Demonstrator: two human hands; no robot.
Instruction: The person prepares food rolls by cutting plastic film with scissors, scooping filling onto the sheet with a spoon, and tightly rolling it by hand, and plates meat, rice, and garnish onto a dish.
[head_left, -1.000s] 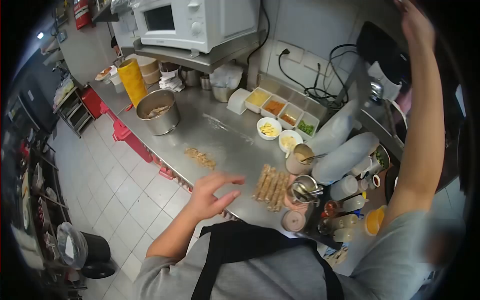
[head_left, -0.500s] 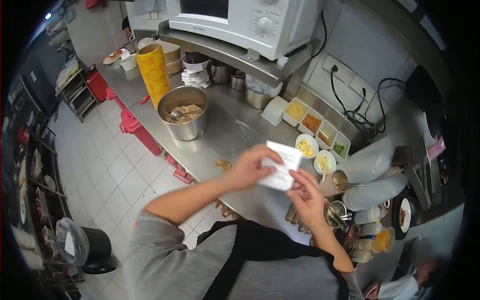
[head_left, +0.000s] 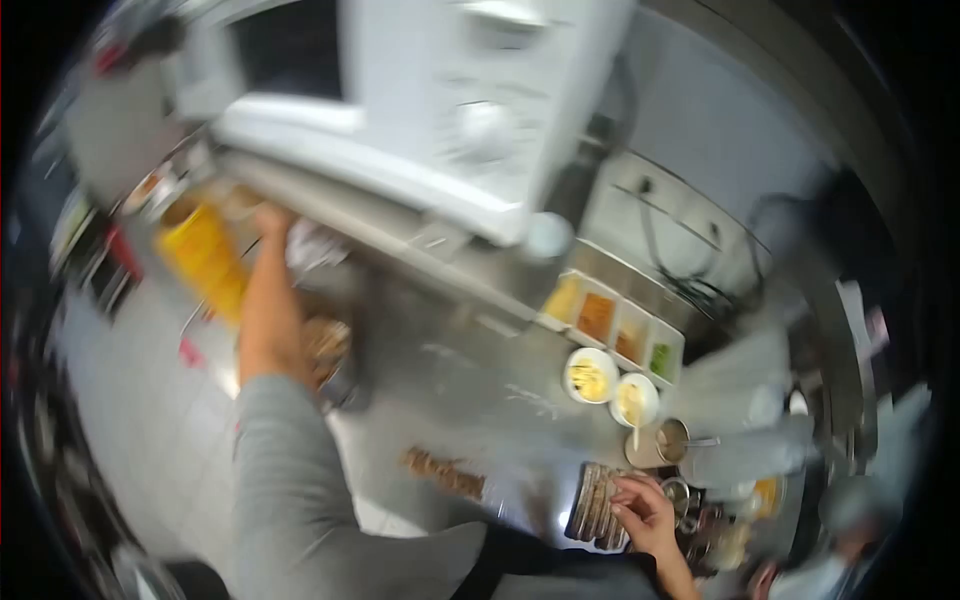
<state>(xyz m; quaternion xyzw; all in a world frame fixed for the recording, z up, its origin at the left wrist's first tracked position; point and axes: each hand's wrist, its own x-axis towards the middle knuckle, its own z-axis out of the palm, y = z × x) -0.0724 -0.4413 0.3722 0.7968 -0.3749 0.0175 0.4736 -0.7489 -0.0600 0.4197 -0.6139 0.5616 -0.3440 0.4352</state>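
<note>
My left hand (head_left: 270, 218) is stretched far to the back left, beside a yellow patterned roll (head_left: 205, 255) and close to a pile of white paper slips (head_left: 316, 246). Motion smears its fingers, so whatever it touches does not show. Below that forearm, a metal pot (head_left: 345, 385) of brown crumbly food is partly covered by the arm. On the right, my right hand (head_left: 648, 512) hovers at the edge of a dark tray (head_left: 574, 520) of long brown strips, its fingers bent and the thumb apart. A brown crumbly strip of food (head_left: 445, 472) lies on the steel counter (head_left: 430, 390).
A white microwave (head_left: 400, 120) sits on a shelf above the counter. White containers of toppings (head_left: 597, 318) line the wall, with two small bowls (head_left: 590, 376) in front. Stacked clear cups (head_left: 745, 450) and a metal cup (head_left: 671, 440) stand on the right. Another person (head_left: 830, 570) is at lower right.
Both hands have parted from the white card they held, which I cannot make out now. The left has reached to the back left; the right has dropped toward the tray. The view has shifted.
</note>
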